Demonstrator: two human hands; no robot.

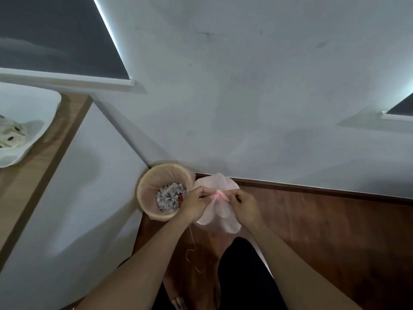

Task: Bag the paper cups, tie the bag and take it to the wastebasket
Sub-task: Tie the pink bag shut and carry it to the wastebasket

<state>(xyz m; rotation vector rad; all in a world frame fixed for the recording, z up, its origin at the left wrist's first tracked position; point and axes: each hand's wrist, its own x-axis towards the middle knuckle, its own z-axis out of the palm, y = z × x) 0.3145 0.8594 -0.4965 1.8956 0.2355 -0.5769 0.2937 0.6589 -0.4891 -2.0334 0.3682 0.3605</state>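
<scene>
My left grip (194, 203) and right grip (244, 205) meet at the middle of the frame, both pinching the gathered neck of the pale pink bag (220, 218). The fingers of each are curled tight on the bunched plastic. The bag hangs above the wooden floor (324, 231), its film spreading above and below my grips. I cannot make out the cups through it. Just left of the bag, partly behind my left grip, stands the round wastebasket (143, 186), lined with pinkish film and holding small white and blue scraps. A thin string (191, 245) dangles below my left wrist towards the lower centre. A white wall (245, 86) fills the upper frame. At the left edge a white basin (33, 104) sits on a wooden bench (44, 157).
</scene>
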